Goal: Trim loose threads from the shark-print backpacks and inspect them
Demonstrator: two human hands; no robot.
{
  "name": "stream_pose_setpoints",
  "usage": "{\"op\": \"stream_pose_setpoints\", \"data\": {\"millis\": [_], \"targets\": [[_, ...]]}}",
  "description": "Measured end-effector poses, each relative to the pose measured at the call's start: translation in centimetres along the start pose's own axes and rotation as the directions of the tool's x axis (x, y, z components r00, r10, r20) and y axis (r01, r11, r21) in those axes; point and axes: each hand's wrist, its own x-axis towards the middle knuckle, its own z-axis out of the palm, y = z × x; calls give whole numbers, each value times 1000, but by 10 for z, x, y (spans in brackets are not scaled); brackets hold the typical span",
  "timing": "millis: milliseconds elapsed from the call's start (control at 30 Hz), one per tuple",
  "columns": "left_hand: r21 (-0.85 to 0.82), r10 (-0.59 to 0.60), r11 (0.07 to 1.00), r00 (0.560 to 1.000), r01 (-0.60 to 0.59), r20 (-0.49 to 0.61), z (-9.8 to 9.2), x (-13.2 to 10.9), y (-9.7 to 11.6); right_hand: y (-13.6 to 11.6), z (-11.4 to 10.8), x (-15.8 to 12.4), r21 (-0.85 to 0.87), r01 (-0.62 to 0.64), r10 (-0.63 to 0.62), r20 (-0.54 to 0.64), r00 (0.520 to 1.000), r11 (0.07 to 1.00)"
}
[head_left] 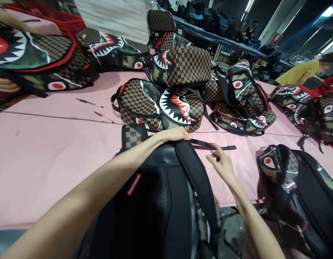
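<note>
A black backpack (155,201) lies in front of me at the table edge, its padded back side facing up with a small red label. My left hand (177,134) is closed at the top of its padded shoulder strap (194,172), and the fingertips are partly hidden. From there a narrow black webbing strap (201,143) runs out to the right. My right hand (220,160) pinches this webbing between thumb and fingers, with its loose end (231,148) sticking out past them. A brown checkered panel (133,136) shows beside my left forearm.
Several checkered and camouflage backpacks with shark mouths (166,104) are piled across the pink table (47,151). Two pens (89,103) lie at left. Another backpack (298,187) stands at right. Co-workers show at the left edge, where a hand (5,85) holds a bag, and at far right.
</note>
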Motion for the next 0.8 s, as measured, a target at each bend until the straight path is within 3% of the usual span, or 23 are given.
{"op": "stream_pose_setpoints", "data": {"millis": [100,300,633,700,800], "targets": [[28,-52,998,999,52,9,1,0,2,-16,3,10,-180,140,-134,45,990,974],[20,-72,997,997,71,24,3,3,1,-18,14,28,-304,408,-411,58,910,861],[79,-61,995,997,58,39,2,3,4,-19,21,46,-374,565,-576,94,812,736],[81,-57,995,998,54,37,2,3,4,-19,19,47,-360,550,-560,86,824,754],[86,-36,996,999,33,34,2,3,4,-17,15,46,-308,450,-463,33,886,838]]}}
